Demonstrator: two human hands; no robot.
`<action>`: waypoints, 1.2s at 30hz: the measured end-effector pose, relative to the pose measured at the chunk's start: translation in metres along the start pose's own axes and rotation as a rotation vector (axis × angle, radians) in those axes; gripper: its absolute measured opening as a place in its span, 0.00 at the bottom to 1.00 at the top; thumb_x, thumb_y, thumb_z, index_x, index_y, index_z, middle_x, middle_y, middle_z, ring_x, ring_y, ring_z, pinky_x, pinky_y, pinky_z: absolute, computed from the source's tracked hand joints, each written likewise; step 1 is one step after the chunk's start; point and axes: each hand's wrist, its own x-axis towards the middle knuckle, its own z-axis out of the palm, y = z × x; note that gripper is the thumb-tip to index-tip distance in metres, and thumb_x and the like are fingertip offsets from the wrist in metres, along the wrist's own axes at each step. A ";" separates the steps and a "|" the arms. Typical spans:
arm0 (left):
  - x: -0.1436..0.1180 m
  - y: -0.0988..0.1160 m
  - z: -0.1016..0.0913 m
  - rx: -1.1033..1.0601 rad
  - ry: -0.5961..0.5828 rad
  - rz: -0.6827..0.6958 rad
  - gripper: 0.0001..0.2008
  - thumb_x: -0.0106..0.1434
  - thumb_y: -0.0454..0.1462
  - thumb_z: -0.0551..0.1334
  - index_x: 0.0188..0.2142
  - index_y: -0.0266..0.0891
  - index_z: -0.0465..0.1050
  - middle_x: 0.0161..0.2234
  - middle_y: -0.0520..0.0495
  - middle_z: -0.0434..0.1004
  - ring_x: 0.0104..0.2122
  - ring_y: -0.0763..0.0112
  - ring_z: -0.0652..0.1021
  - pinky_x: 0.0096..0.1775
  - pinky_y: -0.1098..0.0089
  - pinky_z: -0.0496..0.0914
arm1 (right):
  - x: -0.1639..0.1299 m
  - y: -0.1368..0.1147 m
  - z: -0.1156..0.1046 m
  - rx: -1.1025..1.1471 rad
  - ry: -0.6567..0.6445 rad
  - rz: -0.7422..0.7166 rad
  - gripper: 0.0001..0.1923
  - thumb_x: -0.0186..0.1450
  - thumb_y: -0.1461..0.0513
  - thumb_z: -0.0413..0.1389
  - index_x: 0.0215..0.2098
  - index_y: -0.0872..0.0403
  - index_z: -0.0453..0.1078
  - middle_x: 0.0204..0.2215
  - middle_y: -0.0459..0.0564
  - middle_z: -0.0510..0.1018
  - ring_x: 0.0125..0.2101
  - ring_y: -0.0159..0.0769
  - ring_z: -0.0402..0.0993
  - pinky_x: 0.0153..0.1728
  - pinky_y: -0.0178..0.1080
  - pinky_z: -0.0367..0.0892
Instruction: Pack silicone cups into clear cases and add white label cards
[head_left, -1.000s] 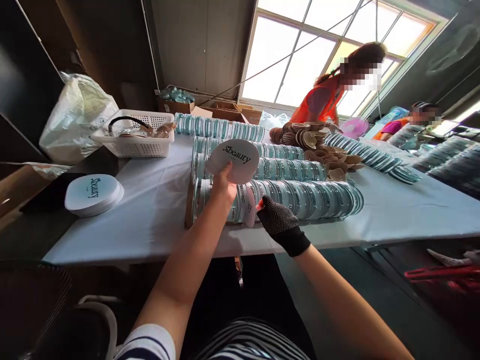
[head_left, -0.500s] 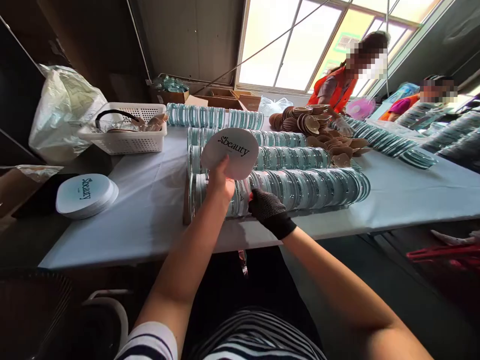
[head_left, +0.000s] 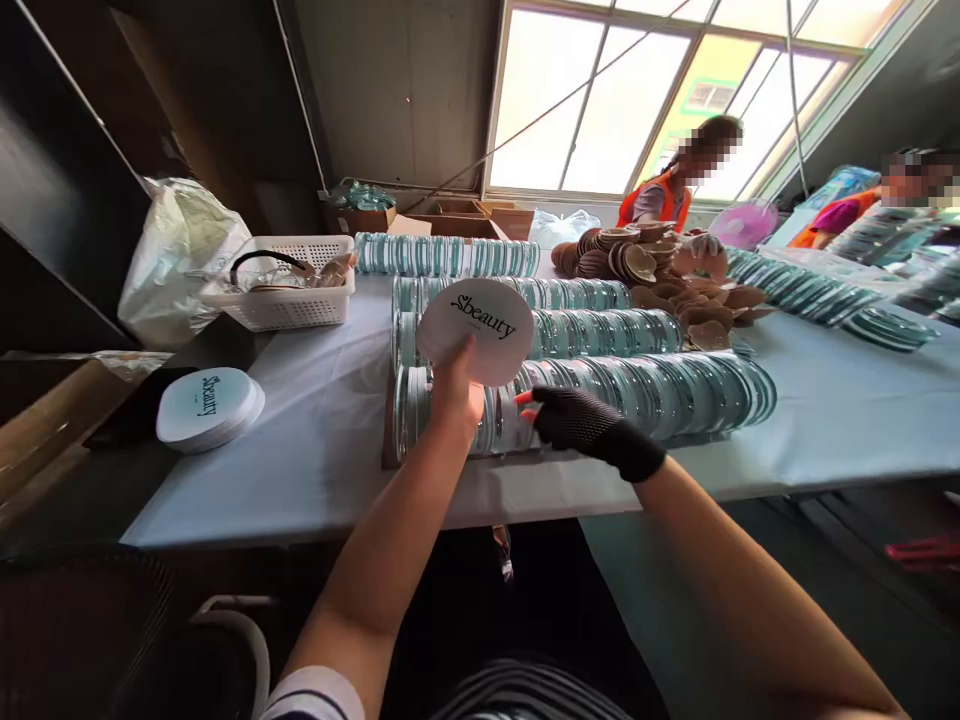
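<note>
A white rounded card (head_left: 491,355) printed with "beauty" lettering is held up in my bare left hand (head_left: 457,395), the thumb lying on its printed face. My right hand (head_left: 574,420) wears a black fingerless glove. Its bare fingertips point left, slightly apart, close to the front row of round glass-like discs (head_left: 660,400); nothing shows in them. The discs stand on edge in long rows with greenish rims. The card hides part of the rows behind it. Whether my right fingertips touch the discs, I cannot tell.
A stack of similar white cards (head_left: 206,405) lies at the table's left. Behind it stands a white plastic basket (head_left: 300,312) with wrapped items. Brown rounded pieces (head_left: 637,262) are heaped at the back right, near a person in an orange vest (head_left: 652,200). More discs (head_left: 795,285) lie beyond.
My right hand has drawn back to the right, its curled fingers now more extended. My left hand keeps the card raised. The view has shifted slightly, and the co-worker has leaned lower.
</note>
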 end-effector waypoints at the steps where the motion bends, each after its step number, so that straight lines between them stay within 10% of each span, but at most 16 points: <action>1: -0.001 -0.001 0.000 0.013 -0.012 0.005 0.24 0.53 0.35 0.71 0.50 0.42 0.74 0.55 0.43 0.76 0.59 0.53 0.71 0.59 0.51 0.67 | 0.007 -0.005 -0.010 -0.094 0.118 -0.078 0.20 0.61 0.53 0.56 0.46 0.57 0.71 0.20 0.45 0.73 0.19 0.30 0.68 0.21 0.32 0.63; 5: -0.003 -0.002 0.000 0.053 -0.039 0.050 0.25 0.53 0.36 0.71 0.51 0.45 0.74 0.53 0.46 0.77 0.58 0.54 0.72 0.57 0.54 0.69 | 0.050 -0.028 -0.032 -0.302 0.363 -0.438 0.20 0.65 0.54 0.53 0.50 0.55 0.72 0.40 0.53 0.81 0.40 0.37 0.76 0.42 0.40 0.70; 10: -0.007 -0.004 0.000 0.101 -0.022 0.087 0.26 0.52 0.37 0.71 0.52 0.44 0.74 0.49 0.45 0.79 0.55 0.55 0.75 0.54 0.56 0.71 | 0.074 -0.044 -0.021 -0.104 0.443 -0.497 0.31 0.73 0.52 0.31 0.60 0.59 0.64 0.50 0.61 0.78 0.46 0.40 0.76 0.46 0.47 0.71; 16: -0.011 -0.008 0.002 0.119 -0.032 0.110 0.15 0.54 0.37 0.70 0.42 0.40 0.78 0.43 0.46 0.82 0.52 0.55 0.77 0.55 0.55 0.71 | 0.030 -0.040 0.011 -0.639 0.700 -0.743 0.30 0.63 0.60 0.52 0.63 0.54 0.61 0.64 0.59 0.63 0.64 0.52 0.56 0.61 0.58 0.58; 21: -0.010 -0.003 0.007 0.095 -0.051 0.122 0.13 0.55 0.36 0.69 0.41 0.39 0.78 0.48 0.44 0.80 0.55 0.54 0.75 0.58 0.55 0.69 | 0.033 -0.043 0.023 -0.502 0.630 -0.624 0.23 0.63 0.62 0.47 0.54 0.56 0.69 0.45 0.56 0.79 0.43 0.44 0.76 0.45 0.46 0.74; 26: 0.003 0.040 0.001 -0.018 -0.143 0.200 0.21 0.59 0.33 0.65 0.53 0.43 0.72 0.56 0.44 0.74 0.59 0.54 0.71 0.56 0.51 0.70 | -0.026 -0.033 0.017 -0.469 1.003 -0.424 0.24 0.66 0.55 0.47 0.56 0.55 0.68 0.40 0.59 0.80 0.37 0.46 0.77 0.35 0.44 0.74; 31: 0.025 0.065 -0.017 -0.055 0.049 0.081 0.20 0.63 0.33 0.62 0.55 0.43 0.70 0.57 0.43 0.74 0.57 0.56 0.73 0.55 0.52 0.71 | -0.104 -0.007 0.059 -0.799 0.595 -0.259 0.25 0.67 0.57 0.47 0.61 0.51 0.66 0.29 0.55 0.81 0.24 0.41 0.76 0.22 0.37 0.68; 36: 0.029 0.059 -0.023 -0.097 0.070 0.017 0.19 0.64 0.31 0.61 0.55 0.40 0.70 0.59 0.40 0.71 0.53 0.57 0.76 0.54 0.53 0.72 | -0.072 -0.018 0.092 -0.926 0.487 -0.092 0.27 0.68 0.60 0.47 0.65 0.50 0.61 0.32 0.53 0.82 0.27 0.42 0.79 0.26 0.36 0.66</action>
